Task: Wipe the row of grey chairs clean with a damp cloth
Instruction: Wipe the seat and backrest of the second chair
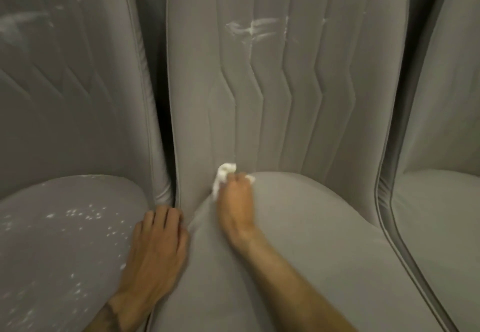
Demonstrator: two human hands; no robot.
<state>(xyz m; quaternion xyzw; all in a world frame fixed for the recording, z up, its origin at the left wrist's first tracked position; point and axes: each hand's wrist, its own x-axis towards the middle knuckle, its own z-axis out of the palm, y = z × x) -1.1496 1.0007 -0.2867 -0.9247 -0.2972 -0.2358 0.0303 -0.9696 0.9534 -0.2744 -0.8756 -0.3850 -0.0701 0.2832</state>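
So the left hand (158,241) lies flat, fingers loosely spread, over the gap between the speckled left chair (65,241) and the middle chair (285,98). The right hand (235,202) has the white cloth (224,176) bunched in its fingers, poking out their far side at the seat-back crease.

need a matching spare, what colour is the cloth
White cloth, clearest in the head view.
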